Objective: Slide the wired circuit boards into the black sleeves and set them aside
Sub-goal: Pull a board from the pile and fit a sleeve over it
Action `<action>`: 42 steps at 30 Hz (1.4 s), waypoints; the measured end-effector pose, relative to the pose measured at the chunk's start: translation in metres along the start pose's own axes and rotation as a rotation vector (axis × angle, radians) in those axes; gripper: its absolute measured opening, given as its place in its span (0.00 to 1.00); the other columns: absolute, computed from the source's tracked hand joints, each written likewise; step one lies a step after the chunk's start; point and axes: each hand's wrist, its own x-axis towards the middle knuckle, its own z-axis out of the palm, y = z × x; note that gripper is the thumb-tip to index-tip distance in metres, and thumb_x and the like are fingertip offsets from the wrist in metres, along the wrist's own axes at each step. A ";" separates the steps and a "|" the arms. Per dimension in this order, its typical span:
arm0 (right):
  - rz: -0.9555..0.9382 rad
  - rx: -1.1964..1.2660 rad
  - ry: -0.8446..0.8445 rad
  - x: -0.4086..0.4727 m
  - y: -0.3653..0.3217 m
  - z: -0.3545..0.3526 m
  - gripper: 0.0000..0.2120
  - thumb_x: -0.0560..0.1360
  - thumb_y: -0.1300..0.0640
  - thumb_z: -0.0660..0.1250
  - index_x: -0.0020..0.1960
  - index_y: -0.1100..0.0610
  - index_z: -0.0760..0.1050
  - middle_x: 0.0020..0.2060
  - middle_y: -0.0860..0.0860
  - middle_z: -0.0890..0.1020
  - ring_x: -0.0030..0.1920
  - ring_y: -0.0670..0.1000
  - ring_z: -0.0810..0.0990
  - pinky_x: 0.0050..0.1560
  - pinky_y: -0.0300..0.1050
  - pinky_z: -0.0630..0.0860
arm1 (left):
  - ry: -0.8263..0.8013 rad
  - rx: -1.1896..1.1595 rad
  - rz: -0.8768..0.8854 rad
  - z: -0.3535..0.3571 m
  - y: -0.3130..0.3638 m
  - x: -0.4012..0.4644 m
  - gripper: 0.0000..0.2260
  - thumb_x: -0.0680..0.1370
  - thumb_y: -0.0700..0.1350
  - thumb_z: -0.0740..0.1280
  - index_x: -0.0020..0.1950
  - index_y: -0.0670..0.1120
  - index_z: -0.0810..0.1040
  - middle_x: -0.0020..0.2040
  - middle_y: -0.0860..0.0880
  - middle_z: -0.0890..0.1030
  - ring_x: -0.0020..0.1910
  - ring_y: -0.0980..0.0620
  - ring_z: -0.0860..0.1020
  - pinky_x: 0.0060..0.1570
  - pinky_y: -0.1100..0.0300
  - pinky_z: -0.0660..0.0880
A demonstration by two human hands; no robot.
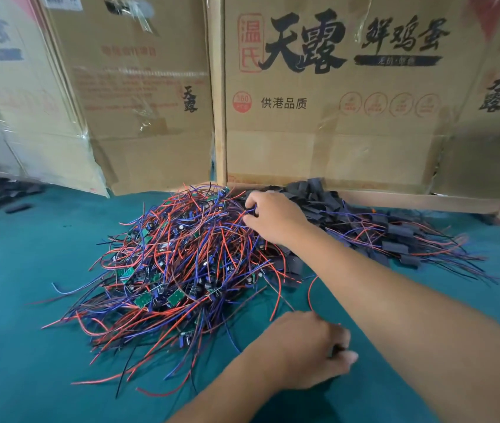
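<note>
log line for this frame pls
right hand: pinching wires atop loose board pile | left hand: grip on small dark item, unclear | sleeved boards: piled right | phase: picking next board

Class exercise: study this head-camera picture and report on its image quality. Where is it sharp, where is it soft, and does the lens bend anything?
Head view: wide-angle lens bows the cardboard boxes outward; the wire pile in the centre is sharp; the far left edge is soft and smeared; the left hand is slightly blurred; light is even and flat, without glare on the green cloth.
</note>
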 end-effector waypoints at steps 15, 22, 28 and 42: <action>-0.124 -0.099 -0.138 0.045 -0.044 0.004 0.14 0.79 0.51 0.66 0.64 0.51 0.76 0.60 0.53 0.79 0.57 0.56 0.78 0.58 0.54 0.76 | -0.024 0.003 0.022 -0.003 -0.004 -0.001 0.12 0.81 0.52 0.62 0.40 0.47 0.70 0.38 0.43 0.75 0.38 0.40 0.71 0.40 0.53 0.66; -0.121 -0.051 -0.004 0.047 -0.034 0.009 0.06 0.78 0.51 0.69 0.52 0.53 0.78 0.51 0.52 0.82 0.53 0.54 0.79 0.52 0.52 0.77 | 0.014 0.006 0.026 0.000 -0.006 0.000 0.13 0.80 0.52 0.62 0.39 0.48 0.66 0.34 0.46 0.71 0.34 0.42 0.67 0.38 0.54 0.64; -0.078 0.134 0.195 0.023 -0.016 -0.022 0.06 0.79 0.53 0.68 0.51 0.55 0.79 0.46 0.49 0.84 0.45 0.50 0.81 0.48 0.46 0.77 | 0.021 -0.012 -0.038 0.002 -0.007 0.001 0.15 0.81 0.56 0.60 0.46 0.47 0.76 0.40 0.43 0.81 0.41 0.38 0.77 0.43 0.52 0.73; 0.099 1.123 0.348 -0.151 0.071 -0.022 0.10 0.75 0.68 0.69 0.54 0.57 0.80 0.49 0.53 0.86 0.52 0.53 0.85 0.57 0.44 0.80 | 0.437 -0.653 -0.299 -0.002 -0.012 0.011 0.01 0.79 0.46 0.68 0.49 0.51 0.77 0.27 0.57 0.70 0.28 0.57 0.67 0.31 0.63 0.64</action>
